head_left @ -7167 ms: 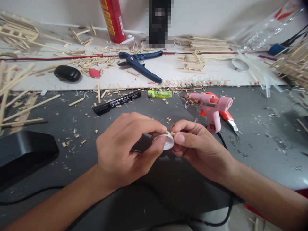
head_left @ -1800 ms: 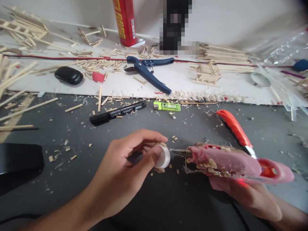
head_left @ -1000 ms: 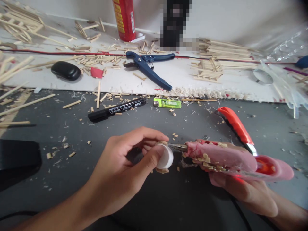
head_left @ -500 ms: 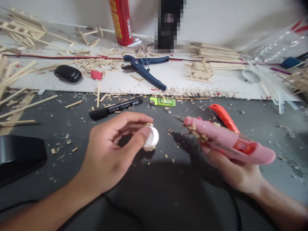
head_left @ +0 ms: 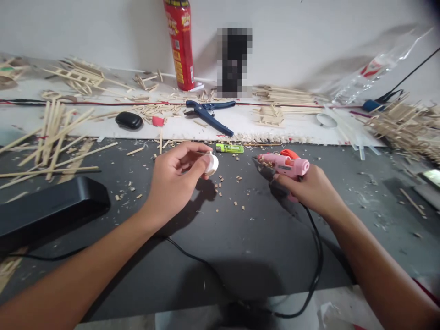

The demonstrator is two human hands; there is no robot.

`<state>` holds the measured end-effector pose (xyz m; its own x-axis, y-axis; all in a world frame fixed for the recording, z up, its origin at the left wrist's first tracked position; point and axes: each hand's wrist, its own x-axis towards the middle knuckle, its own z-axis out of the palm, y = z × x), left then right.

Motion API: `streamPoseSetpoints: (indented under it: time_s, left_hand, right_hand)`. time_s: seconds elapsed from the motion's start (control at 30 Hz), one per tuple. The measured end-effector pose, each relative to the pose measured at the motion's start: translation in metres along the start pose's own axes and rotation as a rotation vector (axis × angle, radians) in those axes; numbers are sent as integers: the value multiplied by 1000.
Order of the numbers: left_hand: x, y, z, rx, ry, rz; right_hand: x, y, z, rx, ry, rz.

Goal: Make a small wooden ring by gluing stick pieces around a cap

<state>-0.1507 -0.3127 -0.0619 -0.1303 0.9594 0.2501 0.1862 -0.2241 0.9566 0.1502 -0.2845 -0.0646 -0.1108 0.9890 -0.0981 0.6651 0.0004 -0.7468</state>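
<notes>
A black cable (head_left: 240, 286) runs across the near edge of the dark table (head_left: 240, 238) and loops up on the right toward the right hand (head_left: 311, 190). At the near left edge lies a long black block (head_left: 44, 213). The left hand (head_left: 175, 178) hovers above the middle of the table, its thumb and fingers closed on a small white round cap (head_left: 210, 164), which is held clear of the surface with its flat face turned toward the right. Small wood chips (head_left: 228, 190) are scattered on the table below and between the two hands. The right hand is wrapped around the grip of a pink glue gun (head_left: 283, 165), whose nozzle points left toward the cap but stays well apart from it; whether the gun's base rests on the table cannot be told. An orange handle shows just behind the gun.

Farther back, a green lighter (head_left: 229, 148) lies just before the edge of a white board (head_left: 247, 123). On the board sit blue cutters (head_left: 208, 112), a black oval case (head_left: 129, 120) and small stacks of cut sticks (head_left: 270, 114). Long wooden sticks (head_left: 55, 137) fan over the left edge of the table, and another pile (head_left: 402, 128) crowds the far right corner. Against the wall at the far edge stands a red spray can (head_left: 180, 46).
</notes>
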Motion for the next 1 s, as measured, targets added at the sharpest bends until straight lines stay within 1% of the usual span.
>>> streamPoseSetpoints:
  time_s: [0.13, 0.17, 0.2, 0.27, 0.3, 0.33, 0.37, 0.4, 0.43, 0.47, 0.5, 0.53, 0.63, 0.73, 0.87, 1.0]
  left_hand:
    - [-2, 3, -1, -12, -18, 14]
    - [-2, 3, -1, -17, -22, 19]
    - [-3, 3, 0, -22, -26, 22]
    - [-4, 3, 1, -32, -32, 25]
    - [-4, 2, 1, -38, -37, 25]
    - [-4, 1, 2, -44, -40, 26]
    - [-3, 0, 2, -50, -41, 28]
    - [-3, -1, 2, -56, -39, 31]
    - [-3, -2, 3, -60, -37, 34]
    - [-2, -2, 3, -63, -34, 38]
    - [-2, -3, 3, -65, -33, 42]
    - [-1, -3, 3, -68, -32, 45]
    - [0, -4, 3, -76, -27, 56]
    - [1, -5, 2, -81, -17, 63]
    - [1, -6, 2, -70, -19, 64]
    - [0, -5, 2, -43, -29, 72]
  right_hand:
    - [-8, 11, -3, -62, 36, 16]
    - [-13, 12, -3, -69, 78, -10]
    - [-18, 12, -3, -85, 172, -66]
    - [-34, 7, 0, -127, 468, -235]
    - [-42, 2, 4, -159, 618, -353]
    - [-49, -5, 8, -179, 689, -444]
    - [-55, -14, 14, -194, 683, -516]
    - [-59, -24, 22, -245, 511, -649]
    - [-60, -34, 30, -273, 359, -708]
    - [-59, -45, 39, -299, 250, -714]
    - [-55, -54, 49, -334, 130, -691]
    - [-50, -62, 57, -411, -20, -621]
    - [-34, -75, 78, -504, -128, -560]
    - [-27, -76, 88, -553, -155, -569]
    - [-25, -70, 91, -546, -176, -572]
    - [-20, -65, 88, -445, -206, -602]
